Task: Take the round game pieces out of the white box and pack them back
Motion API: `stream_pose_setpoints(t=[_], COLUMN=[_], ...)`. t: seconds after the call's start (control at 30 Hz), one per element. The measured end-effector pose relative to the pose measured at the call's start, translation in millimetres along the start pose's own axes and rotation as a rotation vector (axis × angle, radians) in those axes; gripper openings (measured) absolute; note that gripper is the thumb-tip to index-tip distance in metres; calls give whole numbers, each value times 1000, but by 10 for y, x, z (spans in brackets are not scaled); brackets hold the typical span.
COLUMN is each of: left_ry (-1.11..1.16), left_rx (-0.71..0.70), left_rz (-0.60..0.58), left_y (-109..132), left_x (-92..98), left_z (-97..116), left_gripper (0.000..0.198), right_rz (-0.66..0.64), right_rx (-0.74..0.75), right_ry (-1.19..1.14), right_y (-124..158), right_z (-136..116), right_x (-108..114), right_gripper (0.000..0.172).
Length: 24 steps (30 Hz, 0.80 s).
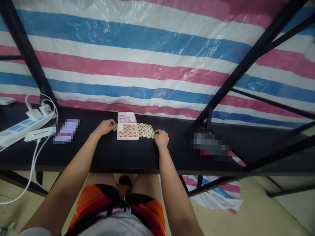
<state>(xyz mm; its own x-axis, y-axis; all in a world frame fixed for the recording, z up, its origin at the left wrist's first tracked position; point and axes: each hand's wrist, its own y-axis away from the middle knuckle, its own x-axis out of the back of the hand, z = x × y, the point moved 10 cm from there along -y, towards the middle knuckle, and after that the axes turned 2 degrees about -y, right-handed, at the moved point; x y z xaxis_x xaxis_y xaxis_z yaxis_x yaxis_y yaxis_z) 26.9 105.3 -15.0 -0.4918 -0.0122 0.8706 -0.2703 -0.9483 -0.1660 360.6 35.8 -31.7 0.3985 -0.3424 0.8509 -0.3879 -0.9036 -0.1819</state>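
A small white box stands on the black table with its lid folded back. Inside it lie round xiangqi pieces with red characters; one corner of the box floor shows bare. Several round pieces with dark characters lie flat in rows against the box's right side. My left hand is closed just left of the box, a xiangqi piece pinched at its fingertips. At the right end of the rows my right hand is curled, thumb and fingers closed on the edge piece.
On the left lie a power strip with plugs and white cables, a white device and a blurred phone-like object. A blurred item lies on the right. Black metal posts and striped sheeting stand behind the table.
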Motion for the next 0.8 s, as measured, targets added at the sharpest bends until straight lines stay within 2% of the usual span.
stream_pose_setpoints(t=[0.4,0.6,0.8], left_ry=[-127,-113,-146], left_rx=[-27,-23,-24], left_rz=[107,19,7], left_y=[-32,-33,-20], left_x=[58,-43,-29], left_z=[-20,-21,35], left_gripper=[37,35,35], right_rz=[6,-2,7], right_rx=[-5,-9,-9], right_ry=[7,7,4], right_y=[-8,-1,3], right_z=[6,-2,-7], right_x=[-15,-4,9], right_gripper=[39,38,38])
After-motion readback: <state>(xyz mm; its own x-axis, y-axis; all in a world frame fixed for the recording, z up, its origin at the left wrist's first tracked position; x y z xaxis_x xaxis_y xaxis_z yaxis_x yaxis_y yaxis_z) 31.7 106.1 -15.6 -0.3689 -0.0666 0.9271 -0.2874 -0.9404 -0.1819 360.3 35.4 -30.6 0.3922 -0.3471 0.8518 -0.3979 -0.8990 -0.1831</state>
